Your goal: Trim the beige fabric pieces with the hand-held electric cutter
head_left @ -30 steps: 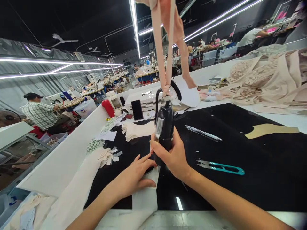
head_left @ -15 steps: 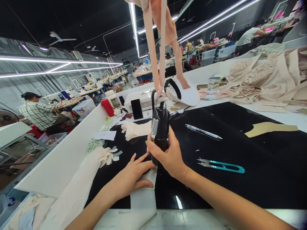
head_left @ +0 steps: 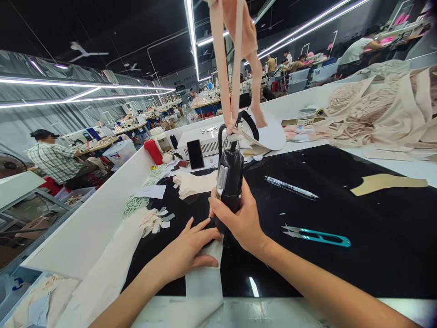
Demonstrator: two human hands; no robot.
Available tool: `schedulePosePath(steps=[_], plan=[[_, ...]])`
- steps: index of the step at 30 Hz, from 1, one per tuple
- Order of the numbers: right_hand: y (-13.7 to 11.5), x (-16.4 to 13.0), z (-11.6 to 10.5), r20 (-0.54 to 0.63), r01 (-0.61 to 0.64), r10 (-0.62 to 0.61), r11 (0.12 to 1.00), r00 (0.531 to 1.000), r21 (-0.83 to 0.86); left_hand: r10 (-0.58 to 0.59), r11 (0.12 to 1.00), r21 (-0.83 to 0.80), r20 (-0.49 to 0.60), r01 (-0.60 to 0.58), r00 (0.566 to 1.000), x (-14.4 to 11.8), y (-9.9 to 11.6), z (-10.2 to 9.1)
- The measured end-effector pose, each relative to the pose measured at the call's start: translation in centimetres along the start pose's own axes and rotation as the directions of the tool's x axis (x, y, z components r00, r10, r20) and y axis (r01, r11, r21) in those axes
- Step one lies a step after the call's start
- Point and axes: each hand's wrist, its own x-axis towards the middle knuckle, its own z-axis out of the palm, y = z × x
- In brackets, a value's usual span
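Observation:
My right hand [head_left: 241, 218] is wrapped round a black handheld electric tool [head_left: 231, 177], held upright, with a cord at its top and peach fabric strips [head_left: 228, 68] tied there from above. The tool's lower end is hidden behind my fingers. Flat beside it, my left hand [head_left: 191, 250] rests with spread fingers on a pale fabric strip [head_left: 204, 287] that runs down over the front table edge. To the right of my right hand lie teal thread snips [head_left: 324, 238] and a clear pen [head_left: 292, 187] on the black work surface [head_left: 375, 264].
A tan pattern piece [head_left: 389, 182] lies at right, with heaped beige fabric [head_left: 385, 109] behind. Stacked cream pieces [head_left: 194, 183], a phone [head_left: 195, 154] and a white box [head_left: 184, 136] stand farther back. A white side wall [head_left: 78, 228] borders the left; a person sits beyond it.
The tool and the hanging fabric strips have shifted slightly right at the top. My left hand stays almost in place on the pale strip.

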Motion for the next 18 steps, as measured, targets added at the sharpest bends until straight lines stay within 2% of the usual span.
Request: schedulePosePath(steps=[10, 18], plan=[[0.0, -0.3, 0.0, -0.004, 0.022, -0.022, 1.0, 1.0, -0.004, 0.046, 0.999, -0.009, -0.039, -0.046, 0.998, -0.1, -0.4, 0.4], [-0.1, -1.3, 0.2, 0.034, -0.003, 0.002, 1.0, 0.999, 0.026, 0.057, 0.998, 0.027, -0.02, -0.057, 0.998, 0.0, -0.2, 0.3]])
